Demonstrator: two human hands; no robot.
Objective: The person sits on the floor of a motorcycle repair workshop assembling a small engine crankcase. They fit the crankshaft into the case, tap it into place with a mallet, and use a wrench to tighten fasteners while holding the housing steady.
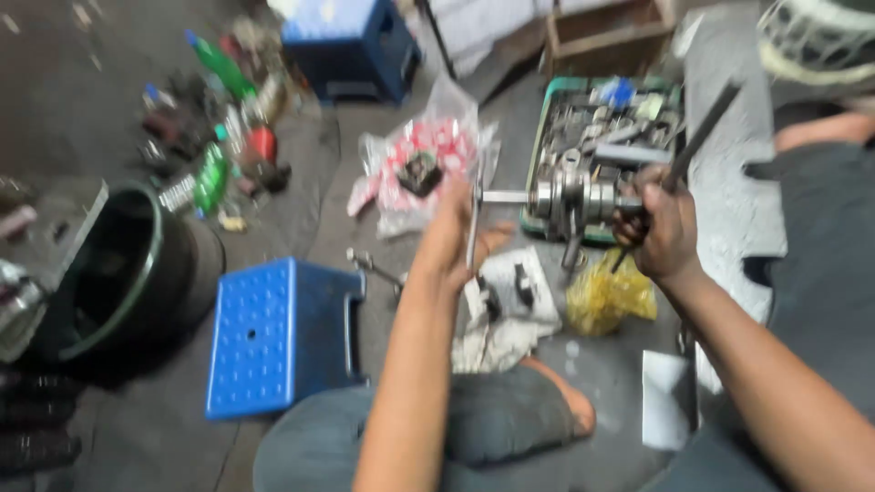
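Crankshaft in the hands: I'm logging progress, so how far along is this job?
Done: the metal crankshaft assembly is out and lifted above the green parts tray. In hand: the right hand grips one end with a dark rod; the left hand steadies the thin shaft end. Left: loose parts lie on the white cloth and in the tray.

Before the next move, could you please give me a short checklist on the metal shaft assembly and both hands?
1. Right hand grips the metal shaft assembly at its right end: ok.
2. Left hand on the thin rod at the shaft's left end: cannot tell how firmly, the picture is blurred.
3. Assembly held clear of the floor, above the green parts tray: ok.
4. Floor below free of loose things: not ok; a yellow bag, a white rag and a clear plastic bag lie there.
5. Blue stool apart from both hands: ok.
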